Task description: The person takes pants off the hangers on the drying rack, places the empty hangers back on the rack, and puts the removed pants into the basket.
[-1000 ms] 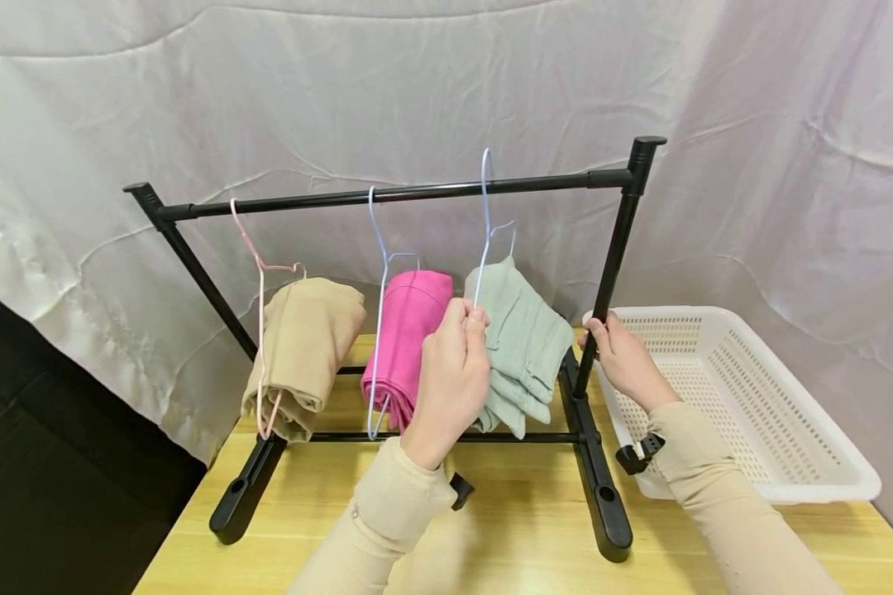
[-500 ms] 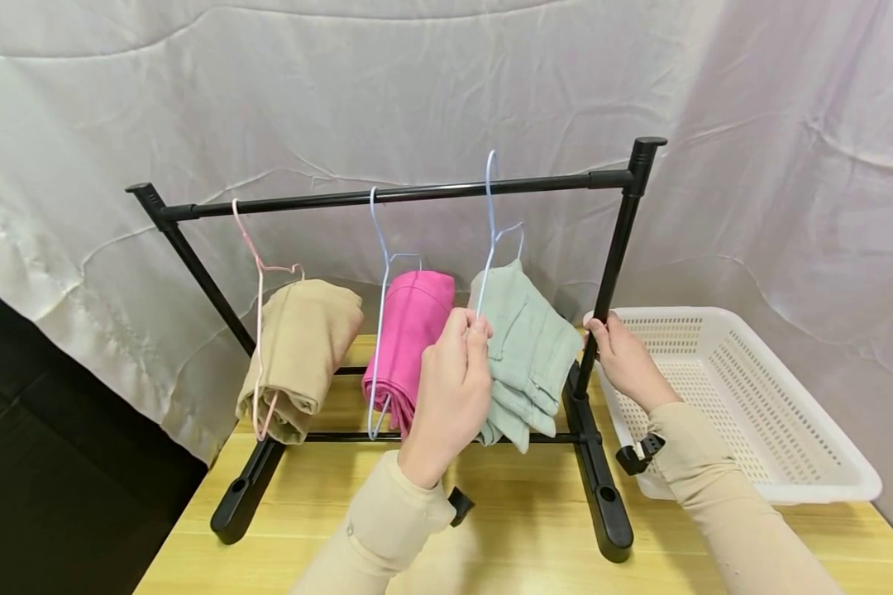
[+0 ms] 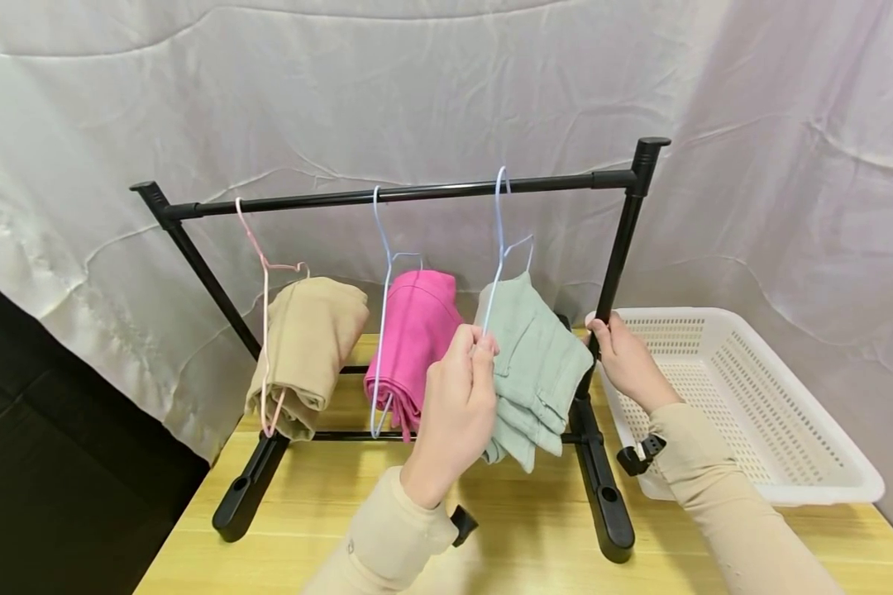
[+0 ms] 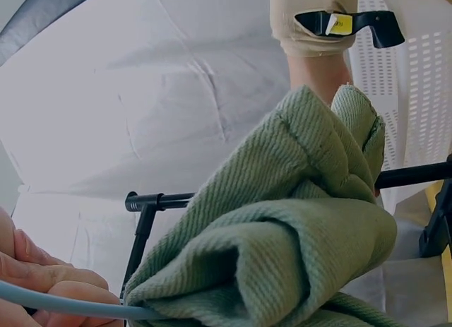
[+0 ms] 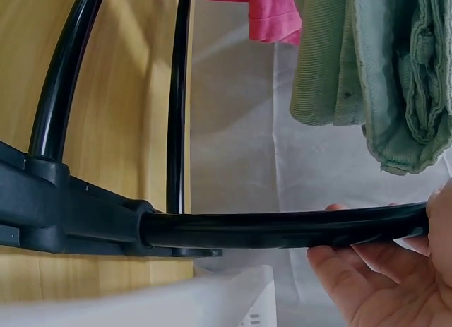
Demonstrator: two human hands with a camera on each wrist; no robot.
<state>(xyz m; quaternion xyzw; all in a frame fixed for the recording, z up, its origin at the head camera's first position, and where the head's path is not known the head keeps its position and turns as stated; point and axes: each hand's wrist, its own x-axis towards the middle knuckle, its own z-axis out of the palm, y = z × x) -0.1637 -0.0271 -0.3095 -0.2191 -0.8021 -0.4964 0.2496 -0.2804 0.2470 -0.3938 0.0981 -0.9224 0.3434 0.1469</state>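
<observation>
My left hand [image 3: 456,409] pinches the near side of a light blue wire hanger [image 3: 499,231], its hook over the black top rail [image 3: 432,192] of a garment rack. Pale green folded trousers [image 3: 532,355] hang from this hanger, tilted to the right. In the left wrist view, the green trousers [image 4: 282,235] fill the middle beside my left fingers [image 4: 63,288]. My right hand [image 3: 628,364] grips the rack's right post [image 3: 614,256]; the right wrist view has the fingers [image 5: 342,270] around that post. Left of the green trousers, folded magenta trousers [image 3: 417,330] hang on another blue hanger [image 3: 384,306].
Folded beige cloth [image 3: 312,330] hangs on a pink hanger [image 3: 264,289] at the rack's left. A white perforated basket [image 3: 826,430] stands right of the rack on the wooden table [image 3: 521,554]. A grey curtain [image 3: 387,91] hangs behind.
My left hand has moved slightly down and right with the hanger and green trousers. The hook has dropped from above the rail to sit lower at it. My right hand stays on the post.
</observation>
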